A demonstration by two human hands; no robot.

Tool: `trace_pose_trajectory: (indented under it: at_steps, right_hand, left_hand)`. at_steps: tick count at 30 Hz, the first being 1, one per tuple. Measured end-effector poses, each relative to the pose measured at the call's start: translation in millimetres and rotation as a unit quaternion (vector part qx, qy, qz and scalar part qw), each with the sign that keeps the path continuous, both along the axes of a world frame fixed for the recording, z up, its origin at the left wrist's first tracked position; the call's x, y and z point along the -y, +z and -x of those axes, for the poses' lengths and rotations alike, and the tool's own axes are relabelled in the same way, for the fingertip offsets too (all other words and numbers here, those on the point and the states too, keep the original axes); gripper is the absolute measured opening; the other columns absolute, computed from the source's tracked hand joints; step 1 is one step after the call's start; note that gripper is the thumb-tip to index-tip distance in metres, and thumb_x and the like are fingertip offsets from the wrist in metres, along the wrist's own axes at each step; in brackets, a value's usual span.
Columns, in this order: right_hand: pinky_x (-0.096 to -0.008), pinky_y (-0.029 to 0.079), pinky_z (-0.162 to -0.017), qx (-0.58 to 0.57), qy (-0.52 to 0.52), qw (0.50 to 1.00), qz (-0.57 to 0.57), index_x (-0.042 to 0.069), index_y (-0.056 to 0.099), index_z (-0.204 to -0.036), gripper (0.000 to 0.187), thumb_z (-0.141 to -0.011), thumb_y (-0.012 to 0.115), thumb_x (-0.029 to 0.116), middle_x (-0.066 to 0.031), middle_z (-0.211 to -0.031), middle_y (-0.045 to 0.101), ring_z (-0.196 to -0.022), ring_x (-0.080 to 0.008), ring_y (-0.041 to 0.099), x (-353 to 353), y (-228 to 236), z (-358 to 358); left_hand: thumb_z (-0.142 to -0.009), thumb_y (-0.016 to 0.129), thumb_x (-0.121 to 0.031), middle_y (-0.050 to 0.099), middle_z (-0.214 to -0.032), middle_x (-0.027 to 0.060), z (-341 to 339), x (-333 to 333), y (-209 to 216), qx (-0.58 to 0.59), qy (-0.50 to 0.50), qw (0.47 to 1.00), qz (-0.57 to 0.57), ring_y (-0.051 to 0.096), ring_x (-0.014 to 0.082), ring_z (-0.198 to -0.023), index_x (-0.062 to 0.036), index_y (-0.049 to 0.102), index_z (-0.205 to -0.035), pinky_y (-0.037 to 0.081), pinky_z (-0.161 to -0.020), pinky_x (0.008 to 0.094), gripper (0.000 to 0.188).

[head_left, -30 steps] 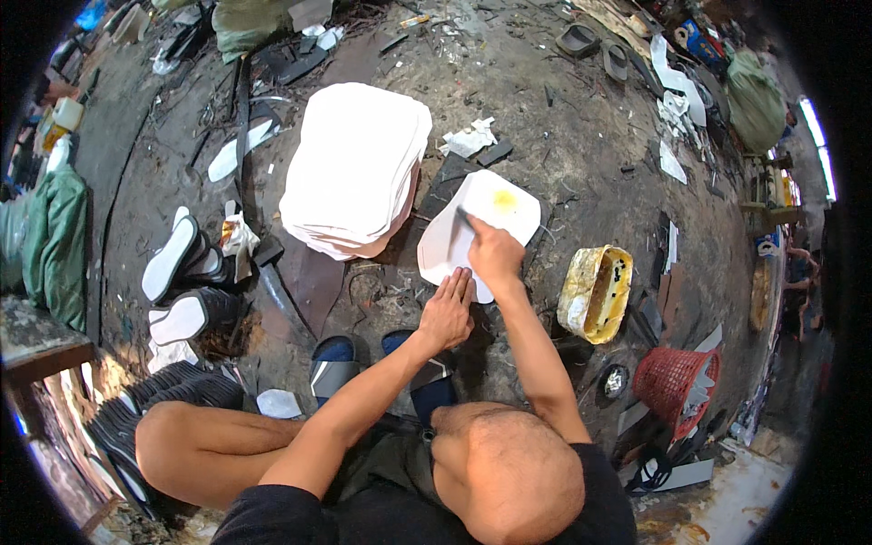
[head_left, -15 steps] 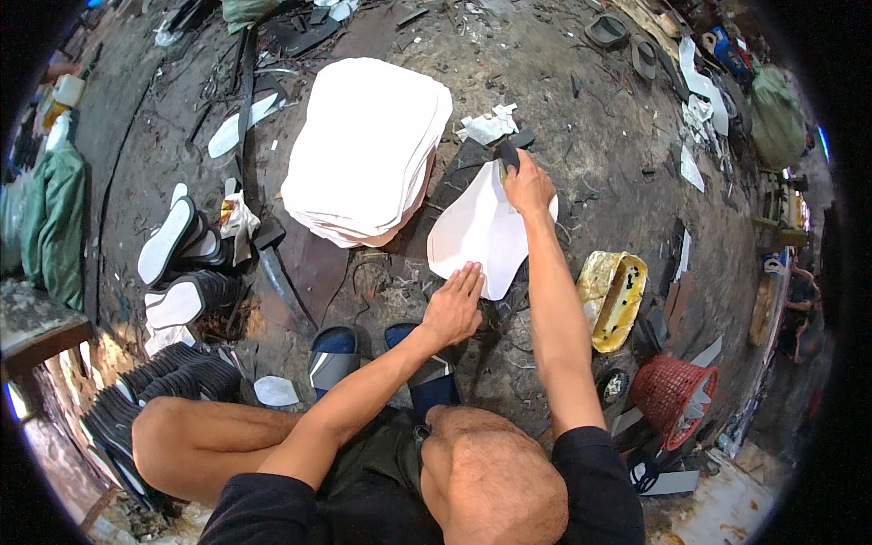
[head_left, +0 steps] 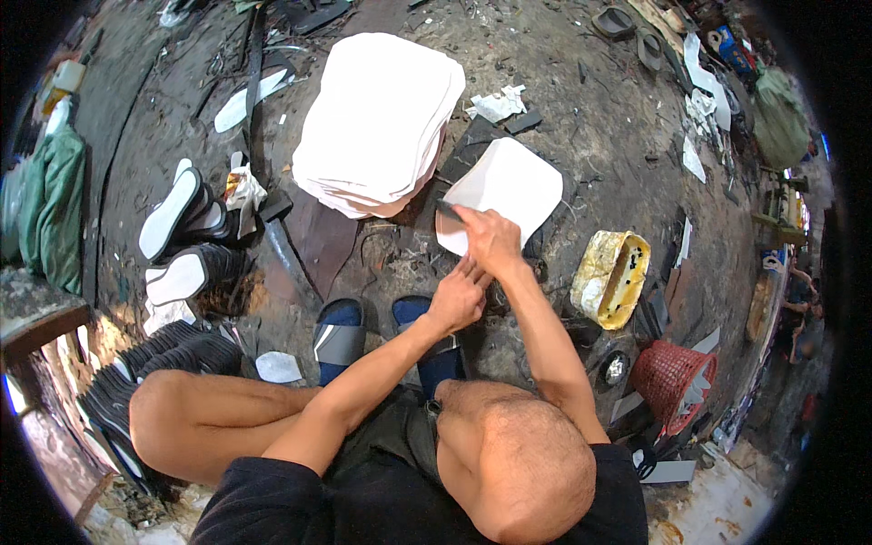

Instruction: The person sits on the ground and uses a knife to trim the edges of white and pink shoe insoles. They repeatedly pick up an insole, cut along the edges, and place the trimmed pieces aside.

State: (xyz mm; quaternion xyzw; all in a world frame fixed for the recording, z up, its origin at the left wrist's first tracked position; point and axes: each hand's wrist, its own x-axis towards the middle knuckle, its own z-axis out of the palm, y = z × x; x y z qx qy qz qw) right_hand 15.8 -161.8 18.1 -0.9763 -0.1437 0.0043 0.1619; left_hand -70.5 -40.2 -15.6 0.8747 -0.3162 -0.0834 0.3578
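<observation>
A white sheet (head_left: pixel 520 180) with rounded corners lies on a dark flat piece (head_left: pixel 471 145) on the ground in front of me. My right hand (head_left: pixel 495 241) is closed around a small dark flat tool (head_left: pixel 449 211) at the sheet's left edge; the tool's exact kind is unclear. My left hand (head_left: pixel 457 298) rests at the sheet's near edge, beside my right wrist. Its fingers reach forward, and their tips are partly covered by the right hand. Left of the sheet stands a thick stack of similar white sheets (head_left: pixel 381 118).
At right are a yellow-stained open container (head_left: pixel 589 277) and a red basket (head_left: pixel 656 377) with scraps. Stacked dark soles (head_left: pixel 173 363) and white-topped soles (head_left: pixel 171 213) lie left. Blue-and-grey sandals (head_left: pixel 341 341) sit near my knees. Scraps of white material (head_left: pixel 497 104) litter the ground.
My right hand has moved with the dark tool from the sheet's far edge to its near left side. The sheet, creased before, lies flatter. My left hand is now beside the right wrist.
</observation>
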Motion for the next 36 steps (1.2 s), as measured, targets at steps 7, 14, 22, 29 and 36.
trace_pose_trajectory:
  at_steps: [7,14,22,29,36]
  right_hand:
    - [-0.0462,0.056,-0.07,-0.02,0.009,1.0,-0.021,0.016,0.067,-0.12,0.035,-0.086,0.058,0.01,-0.0088,-0.1,0.074,-0.082,-0.0318,0.069,-34.9,-3.0,52.9]
    - [-0.0347,0.052,-0.09,-0.046,-0.131,0.906,-0.401,-0.003,0.063,-0.123,0.036,-0.095,0.067,0.019,-0.0101,-0.11,0.072,-0.099,-0.0162,0.064,21.9,108.3,28.8]
    - [-0.0328,0.053,-0.087,0.001,-0.109,0.964,-0.243,0.003,0.066,-0.12,0.034,-0.087,0.067,0.008,-0.011,-0.107,0.073,-0.096,-0.0193,0.069,147.3,152.6,-69.2]
    - [-0.0401,0.056,-0.086,-0.03,0.087,0.995,-0.044,0.024,0.076,-0.11,0.047,-0.073,0.058,0.001,-0.0049,-0.109,0.074,-0.101,-0.0285,0.07,127.9,-3.0,-118.6]
    - [-0.048,0.03,-0.116,-0.098,0.221,0.97,0.022,0.025,0.078,-0.087,0.035,-0.064,0.064,0.003,0.0045,-0.101,0.075,-0.12,-0.0185,0.061,112.6,-0.8,-144.2]
  left_hand:
    - [-0.074,0.07,-0.016,0.066,-0.095,0.016,59.0,11.1,-12.9,-0.043,-0.094,0.995,0.017,0.066,0.0346,-0.092,-0.0028,0.067,-0.091,0.056,-0.08,0.0463,0.022]
    - [-0.08,0.066,-0.012,0.06,-0.137,0.0078,39.1,-3.9,-7.4,0.014,-0.04,0.999,0.002,0.066,0.0307,-0.107,-0.0109,0.064,-0.123,0.059,-0.078,0.0412,0.043]
    - [-0.081,0.061,-0.006,0.053,-0.145,0.0154,-28.1,30.4,-7.0,-0.013,-0.038,0.987,-0.154,0.073,0.0335,-0.074,-0.006,0.055,-0.13,0.058,-0.064,0.0468,0.049]
    - [-0.083,0.06,-0.007,0.058,-0.141,0.007,-29.7,21.9,-11.2,-0.015,-0.034,0.987,-0.157,0.073,0.0311,-0.073,-0.007,0.057,-0.125,0.059,-0.061,0.0451,0.042]
    - [-0.086,0.058,-0.01,0.061,-0.137,0.0037,-28.6,23.5,-6.1,-0.04,-0.018,0.984,-0.171,0.073,0.0314,-0.073,-0.0126,0.061,-0.124,0.059,-0.062,0.0453,0.039]
